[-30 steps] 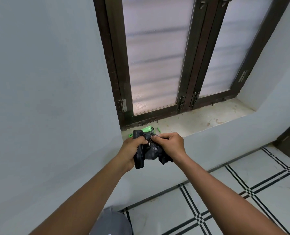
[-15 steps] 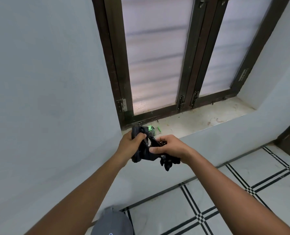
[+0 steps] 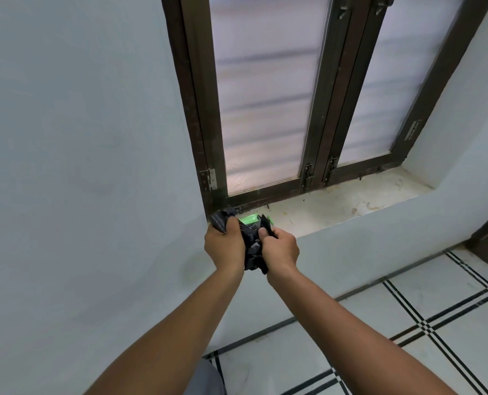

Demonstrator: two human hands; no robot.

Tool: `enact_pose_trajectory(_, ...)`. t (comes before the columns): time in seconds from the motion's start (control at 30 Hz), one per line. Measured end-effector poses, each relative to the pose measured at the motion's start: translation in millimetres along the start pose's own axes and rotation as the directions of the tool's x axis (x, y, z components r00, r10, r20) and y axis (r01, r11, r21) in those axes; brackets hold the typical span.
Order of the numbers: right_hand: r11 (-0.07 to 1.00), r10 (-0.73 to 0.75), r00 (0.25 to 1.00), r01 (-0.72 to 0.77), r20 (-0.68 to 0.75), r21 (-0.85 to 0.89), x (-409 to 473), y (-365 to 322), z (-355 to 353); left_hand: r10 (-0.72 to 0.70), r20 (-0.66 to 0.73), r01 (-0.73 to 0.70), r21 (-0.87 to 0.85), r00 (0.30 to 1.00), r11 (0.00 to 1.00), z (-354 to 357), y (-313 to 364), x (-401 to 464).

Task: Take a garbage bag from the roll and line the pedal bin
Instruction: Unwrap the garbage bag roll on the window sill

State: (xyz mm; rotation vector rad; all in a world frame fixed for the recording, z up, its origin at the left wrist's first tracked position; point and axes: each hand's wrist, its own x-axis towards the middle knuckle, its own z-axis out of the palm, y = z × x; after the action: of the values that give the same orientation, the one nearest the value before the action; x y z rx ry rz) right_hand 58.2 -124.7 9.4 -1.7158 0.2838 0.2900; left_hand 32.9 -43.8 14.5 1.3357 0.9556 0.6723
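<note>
Two hands meet at frame centre, below a dark-framed window (image 3: 268, 95) and just before its sill (image 3: 336, 203). Left hand (image 3: 224, 246) grips the black roll (image 3: 221, 219), upper end poking past the knuckles. Right hand (image 3: 279, 249) pinches the loose garbage bag (image 3: 252, 246) hanging between them. Green wrapper (image 3: 249, 220) on sill behind. Separation likely needs opposed pull, left against right.

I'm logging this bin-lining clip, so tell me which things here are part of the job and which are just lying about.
Part of the job:
- black garbage bag roll
- left hand
- right hand

Lying about:
- green packet on the windowsill
- grey object, bottom edge
</note>
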Motion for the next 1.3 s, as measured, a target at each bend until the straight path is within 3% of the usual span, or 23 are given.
enact_pose_trajectory(0.17, 0.955, 0.219, 0.967, -0.185, -0.132, 0.232, 2, -6, -3, -0.183, -0.087, 0.17, -0.145, 0.979, 0.975, 0, 0, 6)
enact_pose_trajectory(0.27, 0.932, 0.273, 0.944, -0.213, -0.183, 0.292, 12, -9, -15, -0.186, -0.103, 0.171, -0.139, 0.977, 0.975, -6, -6, 12)
enact_pose_trajectory(0.43, 0.856, 0.226, 0.94, -0.317, 0.255, 0.409, 15, -6, -35, -0.265, 0.114, 0.282, -0.175, 0.958, 0.944, -8, 1, 14)
enact_pose_trajectory(0.5, 0.843, 0.184, 0.925, -0.322, 0.332, 0.431, 19, -7, -39, -0.298, 0.206, 0.337, -0.197, 0.932, 0.921, -7, 4, 15)
enact_pose_trajectory(0.63, 0.913, 0.203, 0.926, -0.297, 0.318, 0.281, 45, 5, -45, -0.354, 0.296, 0.418, -0.193, 0.887, 0.887, -9, 9, 21)
enact_pose_trajectory(0.73, 0.946, 0.17, 0.937, -0.241, 0.304, 0.215, 62, 9, -49, -0.385, 0.333, 0.426, -0.058, 0.861, 0.903, -12, 10, 24)
enact_pose_trajectory(0.83, 0.991, 0.0, 0.981, 0.025, 0.193, -0.131, 82, 10, -54, -0.392, 0.314, 0.387, 0.08, 0.865, 0.918, -14, 8, 27)
enact_pose_trajectory(0.93, 0.787, -0.265, 0.957, 0.284, 0.115, -0.547, 106, -3, -61, -0.315, 0.267, 0.278, 0.166, 0.911, 0.946, -12, 7, 33)
enact_pose_trajectory(1.03, 0.715, -0.386, 0.92, 0.346, 0.071, -0.607, 147, -11, -55, -0.181, 0.217, 0.114, 0.291, 0.959, 0.95, -4, 7, 41)
enact_pose_trajectory(1.13, 0.744, -0.341, 0.938, 0.312, 0.066, -0.59, 183, -12, -46, -0.171, 0.191, 0.115, 0.274, 0.967, 0.955, 7, 7, 49)
enact_pose_trajectory(1.3, 0.542, -0.082, 0.913, 0.378, 0.4, -0.751, 230, 9, -42, -0.282, 0.267, 0.253, 0.139, 0.921, 0.957, 25, 0, 54)
